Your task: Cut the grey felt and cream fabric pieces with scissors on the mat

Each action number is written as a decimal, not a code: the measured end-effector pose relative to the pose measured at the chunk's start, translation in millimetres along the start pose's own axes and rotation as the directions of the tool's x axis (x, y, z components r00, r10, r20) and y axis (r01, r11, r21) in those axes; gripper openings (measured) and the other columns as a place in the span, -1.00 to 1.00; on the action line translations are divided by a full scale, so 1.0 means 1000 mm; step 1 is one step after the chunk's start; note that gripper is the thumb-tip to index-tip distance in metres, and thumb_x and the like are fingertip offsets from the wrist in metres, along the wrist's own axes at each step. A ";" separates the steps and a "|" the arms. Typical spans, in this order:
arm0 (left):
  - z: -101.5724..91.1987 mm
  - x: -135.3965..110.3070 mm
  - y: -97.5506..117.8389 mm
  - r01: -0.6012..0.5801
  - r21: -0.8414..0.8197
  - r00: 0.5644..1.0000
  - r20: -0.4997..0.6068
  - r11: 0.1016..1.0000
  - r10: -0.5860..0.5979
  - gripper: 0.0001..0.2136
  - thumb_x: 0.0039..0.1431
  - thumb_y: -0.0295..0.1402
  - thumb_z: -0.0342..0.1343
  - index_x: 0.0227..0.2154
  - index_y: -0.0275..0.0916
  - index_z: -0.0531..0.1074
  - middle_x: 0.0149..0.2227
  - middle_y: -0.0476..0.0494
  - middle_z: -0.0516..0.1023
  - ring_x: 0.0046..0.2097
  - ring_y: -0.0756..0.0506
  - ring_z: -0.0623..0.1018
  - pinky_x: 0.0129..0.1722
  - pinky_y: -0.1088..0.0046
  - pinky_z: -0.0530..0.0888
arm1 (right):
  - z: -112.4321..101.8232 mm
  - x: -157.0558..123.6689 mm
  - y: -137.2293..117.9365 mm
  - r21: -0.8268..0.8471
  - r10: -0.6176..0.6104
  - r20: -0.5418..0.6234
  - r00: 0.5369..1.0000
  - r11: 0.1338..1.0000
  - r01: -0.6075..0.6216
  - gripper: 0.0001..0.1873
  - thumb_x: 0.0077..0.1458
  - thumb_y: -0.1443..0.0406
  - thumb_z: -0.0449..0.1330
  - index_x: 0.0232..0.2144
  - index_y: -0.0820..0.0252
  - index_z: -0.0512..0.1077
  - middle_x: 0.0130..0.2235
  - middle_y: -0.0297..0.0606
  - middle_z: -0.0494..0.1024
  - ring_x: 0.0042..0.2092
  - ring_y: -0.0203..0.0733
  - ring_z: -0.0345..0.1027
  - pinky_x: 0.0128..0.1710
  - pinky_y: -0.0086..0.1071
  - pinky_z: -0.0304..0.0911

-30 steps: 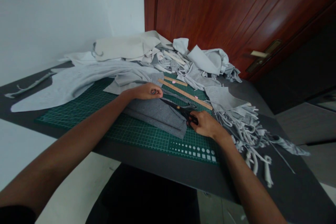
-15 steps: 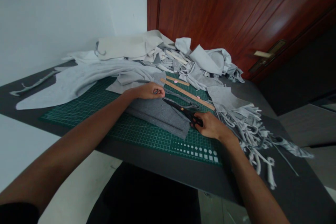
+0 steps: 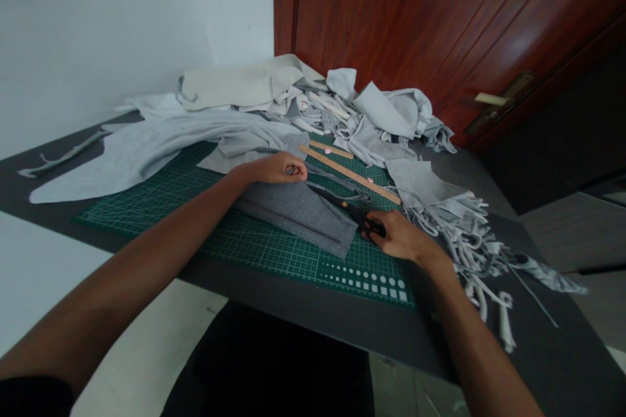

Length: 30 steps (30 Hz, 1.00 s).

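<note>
A dark grey piece of fabric [image 3: 293, 215] lies on the green cutting mat [image 3: 235, 244]. My left hand [image 3: 281, 168] is closed above its far edge, pinching a narrow grey fabric strip [image 3: 337, 179] that trails to the right. Black scissors [image 3: 359, 215] are gripped by the handles in my right hand [image 3: 398, 234], beside the fabric's right end. Their blades point left toward my left hand, along the fabric's far edge. How far the blades are apart I cannot tell.
Two wooden rulers [image 3: 349, 174] lie beyond the fabric, with small pink pieces near them. Pale fabric [image 3: 147, 137] spreads at the left. Light scraps [image 3: 376, 143] are heaped at the back, and many cut strips [image 3: 474, 247] lie at the right. A wooden door [image 3: 391, 19] stands behind.
My right hand and the scissors have shifted slightly to the right, drawing the blades back from my left hand. My left hand has stayed in place.
</note>
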<state>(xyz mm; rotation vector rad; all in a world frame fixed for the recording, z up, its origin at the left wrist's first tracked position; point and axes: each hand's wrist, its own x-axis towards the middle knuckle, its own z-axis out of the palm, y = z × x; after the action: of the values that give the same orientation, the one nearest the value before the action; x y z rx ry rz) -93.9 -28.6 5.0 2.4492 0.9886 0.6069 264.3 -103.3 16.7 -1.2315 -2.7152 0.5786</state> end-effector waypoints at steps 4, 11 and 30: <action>0.001 0.001 -0.003 -0.008 -0.007 1.000 -0.013 1.000 0.008 -0.81 0.17 -0.25 0.16 -0.36 -0.27 0.56 -0.41 -0.08 0.56 -0.40 0.00 0.46 -0.35 0.51 0.31 | -0.001 -0.002 -0.002 0.002 0.010 0.010 1.000 1.000 -0.010 -0.96 0.06 0.36 0.12 -0.44 0.17 0.34 -0.44 -0.27 0.47 -0.40 -0.23 0.30 -0.39 -0.38 0.09; 0.001 0.001 -0.003 -0.025 0.019 1.000 -0.001 1.000 0.025 -0.80 0.19 -0.24 0.14 -0.35 -0.28 0.56 -0.40 -0.09 0.56 -0.38 0.01 0.47 -0.34 0.53 0.32 | 0.003 0.000 0.000 -0.003 0.019 -0.019 1.000 1.000 -0.019 -0.92 0.08 0.32 0.11 -0.46 0.15 0.30 -0.46 -0.27 0.44 -0.43 -0.24 0.26 -0.41 -0.37 0.06; 0.002 0.001 -0.003 -0.006 0.037 1.000 0.005 0.999 0.006 -0.78 0.20 -0.24 0.12 -0.34 -0.29 0.55 -0.40 -0.09 0.54 -0.37 0.00 0.46 -0.33 0.53 0.33 | -0.002 -0.003 -0.006 0.005 0.010 -0.015 1.000 1.000 -0.010 -0.89 0.14 0.29 0.10 -0.43 0.16 0.32 -0.43 -0.27 0.47 -0.40 -0.23 0.29 -0.37 -0.36 0.06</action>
<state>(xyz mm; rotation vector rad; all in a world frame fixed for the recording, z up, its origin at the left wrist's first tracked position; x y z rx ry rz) -93.3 -26.3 2.2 2.4859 0.9992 0.5892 262.7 -108.4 21.2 -1.2438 -2.6953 0.5735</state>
